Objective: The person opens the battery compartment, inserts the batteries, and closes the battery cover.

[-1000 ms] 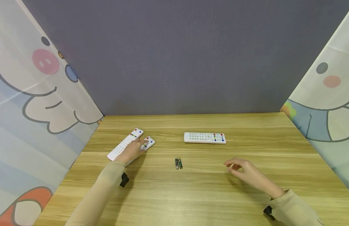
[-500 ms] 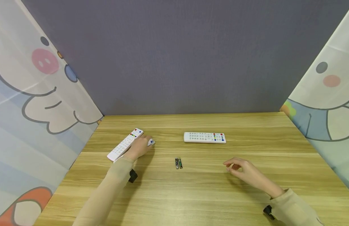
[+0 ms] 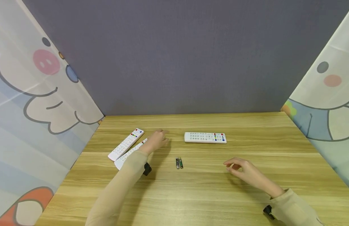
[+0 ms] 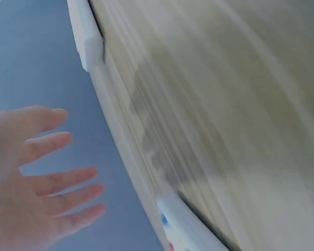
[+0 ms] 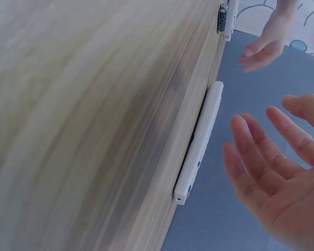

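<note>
My left hand [image 3: 155, 141] hovers above the table, over the far end of a white remote control [image 3: 128, 154] whose tip it hides. Its fingers are spread and hold nothing, as the left wrist view shows of that hand [image 4: 52, 183]. Just left of that remote lies another white remote control [image 3: 126, 144], slanted the same way. A third remote control [image 3: 205, 137] lies crosswise farther right, buttons up. Between the hands, two small batteries [image 3: 177, 163] lie side by side. At the right my right hand [image 3: 246, 172] is held over the wood with loosely bent fingers and nothing in them.
The wood-grain table [image 3: 191, 194] reaches back to a dark grey panel [image 3: 185, 62]. Cartoon-printed curtains [image 3: 50, 100] stand along its left and right sides.
My left hand has moved right and away from the slanted remotes, baring most of the nearer one. The right hand, remotes and batteries have stayed put.
</note>
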Demonstrator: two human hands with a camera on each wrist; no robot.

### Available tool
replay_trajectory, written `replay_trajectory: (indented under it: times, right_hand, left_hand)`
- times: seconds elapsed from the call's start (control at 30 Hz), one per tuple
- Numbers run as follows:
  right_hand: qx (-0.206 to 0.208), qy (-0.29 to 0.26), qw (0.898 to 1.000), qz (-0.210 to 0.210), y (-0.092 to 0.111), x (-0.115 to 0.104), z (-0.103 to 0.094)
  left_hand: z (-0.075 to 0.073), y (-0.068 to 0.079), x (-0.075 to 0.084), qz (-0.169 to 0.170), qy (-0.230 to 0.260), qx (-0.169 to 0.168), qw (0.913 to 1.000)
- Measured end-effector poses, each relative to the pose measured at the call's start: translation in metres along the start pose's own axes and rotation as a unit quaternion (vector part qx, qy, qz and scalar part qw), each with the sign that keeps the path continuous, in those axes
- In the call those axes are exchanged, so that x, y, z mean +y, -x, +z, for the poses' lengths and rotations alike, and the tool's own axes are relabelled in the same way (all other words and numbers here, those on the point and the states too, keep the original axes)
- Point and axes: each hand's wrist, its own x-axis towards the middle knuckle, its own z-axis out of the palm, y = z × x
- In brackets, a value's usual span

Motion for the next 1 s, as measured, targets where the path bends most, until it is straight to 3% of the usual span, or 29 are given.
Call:
replay_trajectory:
  times: [0.23, 0.5, 0.7, 1.0]
  right_hand:
    - [0.002, 0.005, 1.000, -0.004, -0.001, 0.001, 0.001]
    - [-0.002, -0.001, 1.000, 0.003, -0.002, 0.001, 0.001]
    - [-0.002, 0.000, 1.000, 0.002, -0.002, 0.001, 0.001]
    - [-0.008, 0.000, 1.000, 0.004, -0.002, 0.002, 0.001]
  left_hand:
    - [0.008, -0.019, 0.023, 0.026, 0.010, -0.019, 0.9994]
    - [0.011, -0.035, 0.049, 0.052, -0.020, -0.050, 0.9971]
    - [0.012, -0.046, 0.068, 0.059, -0.037, -0.072, 0.9950]
    - [0.028, -0.062, 0.085, 0.068, -0.059, -0.089, 0.9920]
